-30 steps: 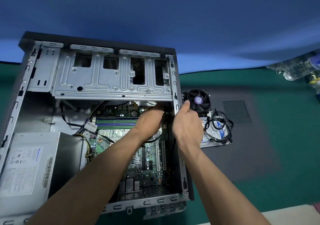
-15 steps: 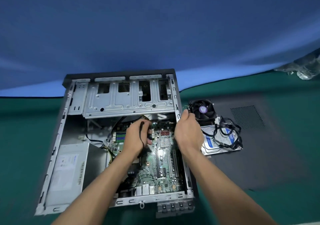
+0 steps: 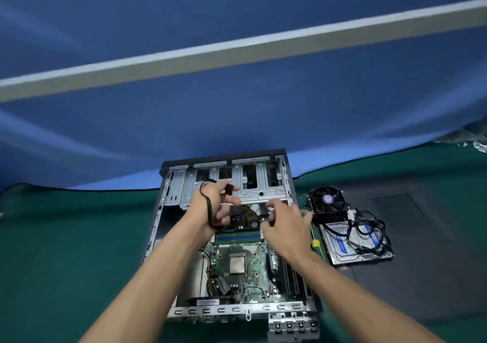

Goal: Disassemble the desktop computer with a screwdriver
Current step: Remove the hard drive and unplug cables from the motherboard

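Observation:
The open computer case [image 3: 286,181] lies flat on the green table. Inside it I see the motherboard [image 3: 245,282] with its bare CPU [image 3: 237,263] and several RAM sticks [image 3: 237,236]. Above the drive cage, my left hand [image 3: 214,206] grips a dark flat cable [image 3: 208,208] that loops over its back. My right hand [image 3: 286,228] hovers over the case's right side with blurred, loosely bent fingers and holds nothing I can see. A screwdriver [image 3: 317,246] with a yellow-green handle lies just right of the case.
To the right of the case a cooler fan [image 3: 329,201] rests against a hard drive [image 3: 342,250] tangled with black cables [image 3: 369,230]. They sit on the black side panel [image 3: 427,250]. A blue cloth wall [image 3: 237,105] stands behind the table.
My left hand has come up out of the case with the dark cable in it. My right hand has left the case's right wall and moved inward. The view has pulled back.

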Demonstrator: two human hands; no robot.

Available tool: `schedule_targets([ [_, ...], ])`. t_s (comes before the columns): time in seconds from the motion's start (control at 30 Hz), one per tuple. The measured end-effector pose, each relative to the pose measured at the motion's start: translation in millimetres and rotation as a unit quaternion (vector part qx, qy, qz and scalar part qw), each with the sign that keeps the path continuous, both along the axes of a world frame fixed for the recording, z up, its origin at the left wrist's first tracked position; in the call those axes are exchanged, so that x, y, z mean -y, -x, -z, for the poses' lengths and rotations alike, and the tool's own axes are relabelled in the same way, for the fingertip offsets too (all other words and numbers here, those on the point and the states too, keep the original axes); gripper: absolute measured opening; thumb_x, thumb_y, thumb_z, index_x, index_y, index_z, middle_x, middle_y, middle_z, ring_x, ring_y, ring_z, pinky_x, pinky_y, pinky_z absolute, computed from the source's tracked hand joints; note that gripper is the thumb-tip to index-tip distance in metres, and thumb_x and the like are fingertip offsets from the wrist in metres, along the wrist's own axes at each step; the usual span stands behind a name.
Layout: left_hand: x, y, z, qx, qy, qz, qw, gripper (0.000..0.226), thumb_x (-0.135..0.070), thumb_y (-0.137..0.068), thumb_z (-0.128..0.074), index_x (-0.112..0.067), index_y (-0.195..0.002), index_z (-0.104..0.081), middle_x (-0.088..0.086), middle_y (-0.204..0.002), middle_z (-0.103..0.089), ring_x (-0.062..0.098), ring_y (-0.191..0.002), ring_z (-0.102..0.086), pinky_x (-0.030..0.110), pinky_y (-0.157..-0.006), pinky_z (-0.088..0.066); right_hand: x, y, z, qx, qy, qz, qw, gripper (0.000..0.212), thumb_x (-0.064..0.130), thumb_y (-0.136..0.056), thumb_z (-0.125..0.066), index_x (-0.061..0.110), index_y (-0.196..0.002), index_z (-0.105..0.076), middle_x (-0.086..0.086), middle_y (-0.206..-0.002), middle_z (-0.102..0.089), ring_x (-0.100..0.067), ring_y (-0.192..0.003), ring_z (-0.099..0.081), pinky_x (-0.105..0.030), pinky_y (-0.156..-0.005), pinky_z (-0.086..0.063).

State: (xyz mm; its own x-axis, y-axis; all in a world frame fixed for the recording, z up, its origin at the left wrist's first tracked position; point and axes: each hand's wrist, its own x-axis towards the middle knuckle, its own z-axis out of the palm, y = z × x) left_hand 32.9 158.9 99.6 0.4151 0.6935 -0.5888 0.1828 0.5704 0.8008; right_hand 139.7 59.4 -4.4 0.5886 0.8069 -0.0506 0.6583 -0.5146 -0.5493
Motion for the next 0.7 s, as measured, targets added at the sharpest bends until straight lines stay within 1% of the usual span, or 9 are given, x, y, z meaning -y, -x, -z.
schedule_targets([
  [0.07,-3.0,-1.0,-13.4,0.049,0.036,-0.014,0.998,0.033,-0.024,-0.102,-0.030,-0.007,-0.083,-0.050,0.000,-0.040,-0.050,0.005,-0.021,-0.021,0.008,-0.029,-0.018,-6.5,11.8,-12.6,0.047,-0.001,-0.046,0.998,0.031,0.034,-0.083,-0.050,0.028,-0.113,-0.055,0.011,-0.102,-0.061,-0.013,-0.106,-0.042,-0.039,-0.104,-0.023],
  [0.13,-7.7,-0.3,-23.2,0.075,0.040,-0.010,0.996,0.034,-0.025,-0.102,-0.029,-0.008,-0.081,-0.049,-0.002,-0.038,-0.047,0.004,-0.021,-0.021,0.007,-0.029,-0.019,-18.6,29.0,-22.6,0.048,-0.034,-0.080,0.995,0.029,0.034,-0.081,-0.052,0.029,-0.109,-0.056,0.012,-0.093,-0.060,-0.013,-0.098,-0.043,-0.038,-0.100,-0.031],
  [0.2,-15.5,6.2,-29.7,0.087,0.034,-0.007,0.996,0.035,-0.025,-0.102,-0.029,-0.008,-0.080,-0.049,-0.003,-0.037,-0.047,0.005,-0.020,-0.023,0.007,-0.030,-0.023,-34.0,50.3,-30.6,-0.073,-0.025,-0.117,0.990,0.038,0.028,-0.077,-0.056,0.031,-0.114,-0.049,0.012,-0.083,-0.056,-0.014,-0.086,-0.050,-0.034,-0.079,-0.043],
  [0.27,-27.3,19.9,-33.4,0.102,0.032,-0.014,0.994,0.036,-0.025,-0.102,-0.029,-0.009,-0.078,-0.051,-0.003,-0.038,-0.049,0.006,-0.021,-0.025,0.007,-0.031,-0.025,-52.2,73.5,-31.2,-0.152,0.021,-0.161,0.975,0.042,0.025,-0.077,-0.057,0.032,-0.115,-0.043,0.011,-0.079,-0.056,-0.017,-0.078,-0.054,-0.031,-0.067,-0.045],
  [0.37,-54.2,50.9,-35.9,0.126,0.044,-0.032,0.990,0.037,-0.025,-0.102,-0.029,-0.009,-0.077,-0.051,-0.003,-0.038,-0.050,0.006,-0.021,-0.026,0.007,-0.033,-0.025,-76.4,106.2,-26.8,-0.223,0.032,-0.145,0.963,0.033,0.029,-0.079,-0.062,0.033,-0.110,-0.052,0.011,-0.080,-0.063,-0.015,-0.081,-0.061,-0.032,-0.075,-0.049],
  [0.43,-75.4,73.7,-36.0,0.146,0.063,-0.054,0.986,0.037,-0.024,-0.102,-0.030,-0.009,-0.076,-0.051,-0.003,-0.039,-0.049,0.006,-0.022,-0.026,0.007,-0.033,-0.025,-91.2,124.3,-24.2,-0.273,0.023,-0.123,0.954,0.024,0.028,-0.080,-0.062,0.032,-0.104,-0.060,0.010,-0.078,-0.063,-0.014,-0.074,-0.058,-0.032,-0.075,-0.049],
  [0.5,-97.7,95.1,-34.8,0.165,0.093,-0.084,0.978,0.036,-0.022,-0.101,-0.031,-0.009,-0.075,-0.051,-0.003,-0.039,-0.050,0.006,-0.022,-0.027,0.007,-0.031,-0.026,-105.0,138.7,-22.6,-0.267,0.024,-0.114,0.956,0.023,0.028,-0.084,-0.063,0.031,-0.106,-0.061,0.009,-0.081,-0.063,-0.015,-0.073,-0.059,-0.037,-0.077,-0.051],
  [0.63,-131.4,125.0,-30.2,0.205,0.163,-0.126,0.957,0.031,-0.019,-0.099,-0.034,-0.010,-0.074,-0.051,-0.003,-0.042,-0.050,0.006,-0.023,-0.026,0.010,-0.030,-0.028,-127.8,158.7,-24.4,-0.243,0.037,-0.117,0.962,0.045,0.026,-0.083,-0.067,0.034,-0.123,-0.048,0.007,-0.088,-0.065,-0.017,-0.081,-0.063,-0.040,-0.080,-0.052],
  [0.7,-142.2,132.9,-29.3,0.220,0.183,-0.129,0.949,0.031,-0.019,-0.098,-0.035,-0.011,-0.073,-0.051,-0.004,-0.042,-0.050,0.006,-0.023,-0.026,0.010,-0.030,-0.028,-136.5,166.9,-25.6,-0.248,0.045,-0.128,0.959,0.023,0.026,-0.085,-0.066,0.033,-0.105,-0.058,0.005,-0.091,-0.066,-0.018,-0.083,-0.063,-0.042,-0.082,-0.053],
])
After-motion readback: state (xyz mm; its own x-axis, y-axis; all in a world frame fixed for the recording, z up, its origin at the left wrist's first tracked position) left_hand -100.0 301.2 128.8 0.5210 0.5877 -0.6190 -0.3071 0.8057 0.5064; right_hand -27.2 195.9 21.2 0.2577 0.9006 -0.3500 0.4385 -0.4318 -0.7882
